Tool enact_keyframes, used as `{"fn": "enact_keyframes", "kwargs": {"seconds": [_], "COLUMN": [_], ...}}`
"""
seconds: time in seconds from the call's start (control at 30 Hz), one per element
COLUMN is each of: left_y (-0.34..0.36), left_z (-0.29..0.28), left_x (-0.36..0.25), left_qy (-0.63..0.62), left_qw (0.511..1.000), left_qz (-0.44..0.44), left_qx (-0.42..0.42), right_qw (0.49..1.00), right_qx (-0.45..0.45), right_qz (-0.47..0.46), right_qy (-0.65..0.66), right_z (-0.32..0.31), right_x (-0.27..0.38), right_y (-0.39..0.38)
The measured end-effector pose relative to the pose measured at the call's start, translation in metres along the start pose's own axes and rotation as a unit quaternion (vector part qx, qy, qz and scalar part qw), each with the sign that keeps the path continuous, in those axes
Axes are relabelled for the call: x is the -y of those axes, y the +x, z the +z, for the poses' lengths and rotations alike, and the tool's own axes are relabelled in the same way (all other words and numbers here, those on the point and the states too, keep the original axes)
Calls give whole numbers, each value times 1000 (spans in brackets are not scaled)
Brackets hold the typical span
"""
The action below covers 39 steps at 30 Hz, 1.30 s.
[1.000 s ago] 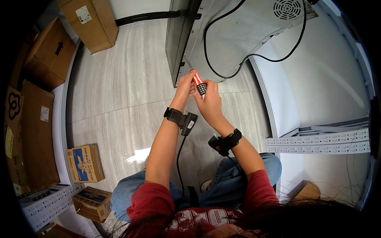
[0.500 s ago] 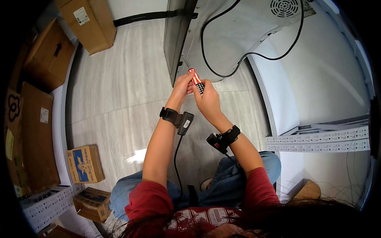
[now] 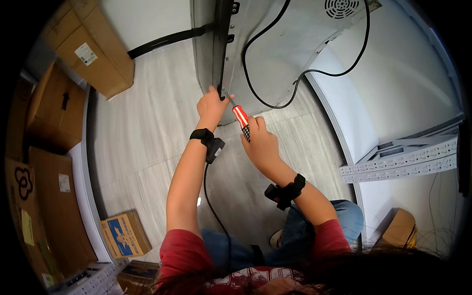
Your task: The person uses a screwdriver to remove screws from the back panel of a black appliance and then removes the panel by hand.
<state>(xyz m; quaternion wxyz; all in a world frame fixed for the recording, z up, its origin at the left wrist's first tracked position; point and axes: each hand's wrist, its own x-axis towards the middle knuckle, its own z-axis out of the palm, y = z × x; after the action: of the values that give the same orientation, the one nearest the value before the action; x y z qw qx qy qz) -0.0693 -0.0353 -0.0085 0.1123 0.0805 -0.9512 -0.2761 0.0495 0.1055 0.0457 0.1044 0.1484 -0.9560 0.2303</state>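
My left hand [image 3: 212, 107] is at the lower part of the black edge [image 3: 221, 69] of a grey metal appliance [image 3: 271, 55], its fingers round that edge and partly hidden, close to a screwdriver's tip. My right hand [image 3: 261, 147] grips the screwdriver [image 3: 240, 116], which has a red-and-white striped handle with a dark checked end. Its metal shaft points up-left to the edge of the panel, near my left fingers; whether the tip sits in a screw is too small to tell. A black cable [image 3: 320, 72] loops over the panel.
Cardboard boxes [image 3: 59, 206] line the left side, with a tall carton [image 3: 98, 61] at the back and a smaller one [image 3: 125, 238] on the pale floor [image 3: 147, 123]. On the right are white perforated rails [image 3: 398, 160], white panels and a brown cardboard piece [image 3: 397, 226]. My bent legs are below.
My left hand has left the screwdriver's handle and moved up-left to the panel's edge. My right hand has moved down with the screwdriver, and the view has shifted.
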Motion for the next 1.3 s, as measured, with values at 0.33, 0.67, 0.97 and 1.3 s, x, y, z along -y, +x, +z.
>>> {"fn": "enact_keyframes", "kwargs": {"seconds": [0.33,0.67,0.97,1.3], "left_y": [3,-1,1,0], "left_z": [37,45,46,47], "left_x": [17,22,13,19], "left_qy": [-4,-14,9,-12], "left_qw": [995,990,987,989], "left_qz": [39,38,42,42], "left_qx": [-96,-137,-154,-144], "right_qw": [943,997,881,914], "right_qx": [79,-66,84,13], "right_qz": [194,20,304,163], "right_qy": [259,39,353,370], "right_z": [-7,9,9,-8], "right_x": [10,11,2,5], "right_y": [10,-4,12,4]}}
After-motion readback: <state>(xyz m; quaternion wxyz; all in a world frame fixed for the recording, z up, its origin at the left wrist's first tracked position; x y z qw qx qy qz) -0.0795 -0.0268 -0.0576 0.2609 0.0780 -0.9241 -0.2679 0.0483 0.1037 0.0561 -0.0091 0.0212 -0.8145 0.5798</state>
